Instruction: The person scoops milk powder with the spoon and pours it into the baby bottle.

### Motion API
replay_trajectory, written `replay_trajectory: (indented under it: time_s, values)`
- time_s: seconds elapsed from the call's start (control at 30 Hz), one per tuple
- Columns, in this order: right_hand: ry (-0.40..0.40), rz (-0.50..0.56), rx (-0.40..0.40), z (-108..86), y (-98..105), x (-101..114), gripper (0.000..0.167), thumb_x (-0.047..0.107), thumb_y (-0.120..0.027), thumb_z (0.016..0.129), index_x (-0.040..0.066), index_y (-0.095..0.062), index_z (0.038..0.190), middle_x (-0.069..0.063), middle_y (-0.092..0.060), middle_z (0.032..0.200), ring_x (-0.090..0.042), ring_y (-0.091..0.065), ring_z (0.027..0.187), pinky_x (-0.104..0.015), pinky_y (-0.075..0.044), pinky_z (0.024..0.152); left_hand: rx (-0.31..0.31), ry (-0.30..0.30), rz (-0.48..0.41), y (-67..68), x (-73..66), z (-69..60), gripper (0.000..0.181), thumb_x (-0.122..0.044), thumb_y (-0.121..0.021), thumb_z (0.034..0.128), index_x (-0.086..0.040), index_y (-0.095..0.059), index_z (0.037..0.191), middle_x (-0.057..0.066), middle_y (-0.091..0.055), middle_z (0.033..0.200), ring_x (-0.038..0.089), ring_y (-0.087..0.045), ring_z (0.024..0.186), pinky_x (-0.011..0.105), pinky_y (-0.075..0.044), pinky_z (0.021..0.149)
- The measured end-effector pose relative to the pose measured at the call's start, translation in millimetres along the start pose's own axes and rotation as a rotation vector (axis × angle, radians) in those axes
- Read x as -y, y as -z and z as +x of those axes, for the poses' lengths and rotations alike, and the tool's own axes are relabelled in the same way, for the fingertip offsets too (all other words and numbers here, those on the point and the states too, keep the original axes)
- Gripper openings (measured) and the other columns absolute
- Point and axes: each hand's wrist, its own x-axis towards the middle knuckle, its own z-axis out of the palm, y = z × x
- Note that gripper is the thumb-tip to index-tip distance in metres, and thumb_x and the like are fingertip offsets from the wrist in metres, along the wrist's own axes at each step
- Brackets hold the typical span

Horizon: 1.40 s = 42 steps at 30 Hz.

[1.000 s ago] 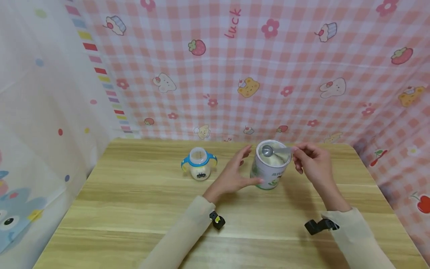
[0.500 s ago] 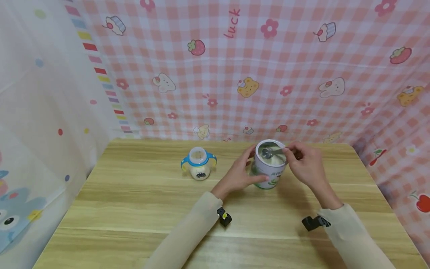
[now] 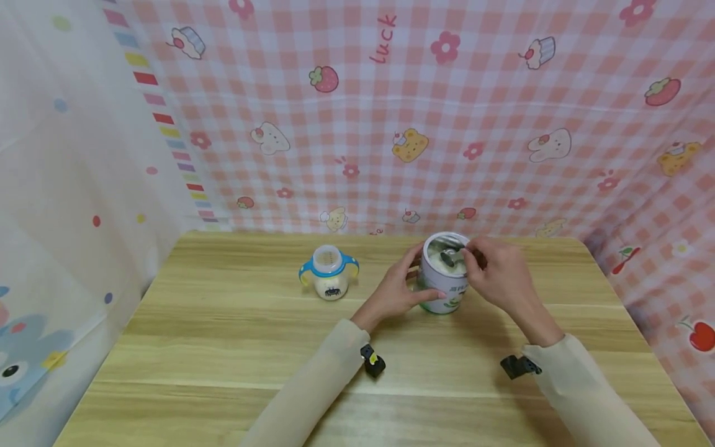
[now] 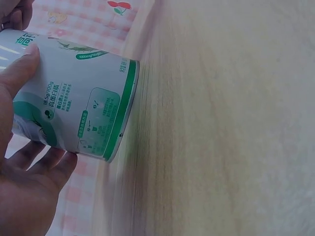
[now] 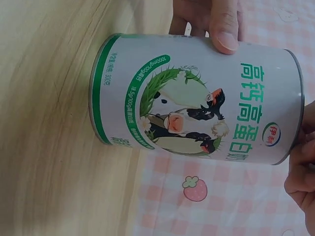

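Observation:
A white and green milk powder can (image 3: 441, 280) stands upright on the table, open at the top with pale powder inside. My left hand (image 3: 393, 290) holds its left side, thumb across the front and fingers round the back; the left wrist view shows this grip on the can (image 4: 74, 93) too. Over the rim, my right hand (image 3: 499, 273) pinches the handle of a metal measuring spoon (image 3: 448, 258), whose bowl is down inside the can. In the right wrist view the right hand (image 5: 301, 169) is at the can's rim, and the spoon is hidden there.
A baby bottle (image 3: 331, 282) with a blue collar, two handles and an uncapped top stands left of the can, with pale powder in it. The wooden table (image 3: 223, 360) ends at a pink checked cloth (image 3: 357, 112) behind.
My right hand has moved left and lowered the spoon from above the can's opening into it. My left hand has moved right and closed round the can, which stays in place.

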Motion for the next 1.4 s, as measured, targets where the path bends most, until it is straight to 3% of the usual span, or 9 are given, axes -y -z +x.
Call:
replay_trajectory:
  time_s: [0.2,0.6,1.07,1.4]
  values:
    - [0.026,-0.027,0.051,4.9,-3,7,0.010,0.003,-0.068,0.088,0.005,-0.068,0.078,-0.004,-0.062,0.064,-0.009,-0.048,0.052,-0.024,-0.040,0.048,-0.005,-0.002,-0.004,0.1,0.8,0.1,0.097,-0.024,-0.087,0.0842,-0.030,-0.029,0.161,-0.002,-0.047,0.156,0.015,-0.048,0.141,0.034,-0.045,0.117]
    - [-0.079,-0.026,0.171,14.0,-4,20,0.016,0.002,-0.063,0.089,0.004,-0.073,0.077,-0.005,-0.065,0.061,-0.006,-0.044,0.047,-0.022,-0.036,0.045,0.002,-0.011,0.000,-0.8,2.6,0.3,0.094,-0.027,-0.085,0.0859,-0.036,-0.027,0.160,-0.003,-0.048,0.155,0.015,-0.048,0.141,0.034,-0.045,0.118]
    - [-0.275,0.011,0.321,23.9,-1,30,0.018,0.013,-0.066,0.093,0.005,-0.079,0.084,-0.005,-0.070,0.066,-0.013,-0.052,0.051,-0.026,-0.041,0.049,-0.002,0.011,-0.015,-1.0,3.6,-1.6,0.092,-0.028,-0.085,0.0865,-0.040,-0.028,0.158,-0.003,-0.048,0.154,0.015,-0.047,0.141,0.037,-0.044,0.119]
    - [-0.421,0.140,0.361,28.5,6,32,0.020,0.017,-0.064,0.096,0.008,-0.080,0.089,-0.005,-0.073,0.070,-0.014,-0.058,0.055,-0.028,-0.044,0.049,-0.008,0.033,-0.018,-1.7,3.6,-1.4,0.091,-0.031,-0.085,0.0855,-0.047,-0.029,0.156,-0.009,-0.047,0.153,0.011,-0.045,0.142,0.037,-0.043,0.120]
